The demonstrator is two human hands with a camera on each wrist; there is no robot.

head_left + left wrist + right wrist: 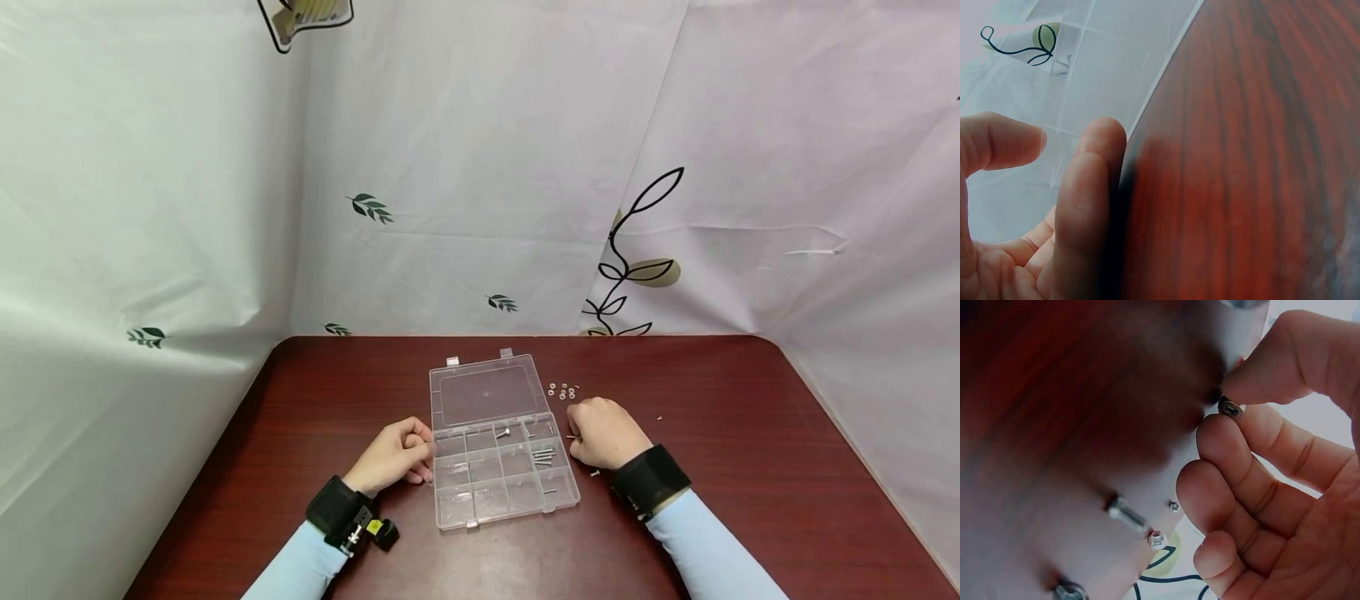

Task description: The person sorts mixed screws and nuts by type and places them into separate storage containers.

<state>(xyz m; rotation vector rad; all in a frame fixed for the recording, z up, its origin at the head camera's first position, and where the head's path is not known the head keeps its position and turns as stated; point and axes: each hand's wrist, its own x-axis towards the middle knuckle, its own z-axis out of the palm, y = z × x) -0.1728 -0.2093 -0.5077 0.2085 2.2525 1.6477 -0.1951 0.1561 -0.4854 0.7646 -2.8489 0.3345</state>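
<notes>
A clear plastic compartment box (491, 500) stands on the table, its lid (487, 393) laid back behind it. My left hand (397, 454) is at the box's left side, fingers loosely bent; in the left wrist view its fingertips (1105, 134) lie by the box's edge and hold nothing. Right of the box, my right hand (603, 433) pinches a small screw (1230, 409) between thumb and fingers, the screw's recessed head showing. Several long screws (543, 457) lie in a right-hand compartment, and one bolt with a larger head (503, 432) lies in a back compartment.
Several small rings (562, 392), washers or nuts, lie behind my right hand. A loose screw (595, 473) sits near the right wrist, and a tiny piece (659, 417) farther right. More screws (1129, 515) show on the table (345, 375) in the right wrist view.
</notes>
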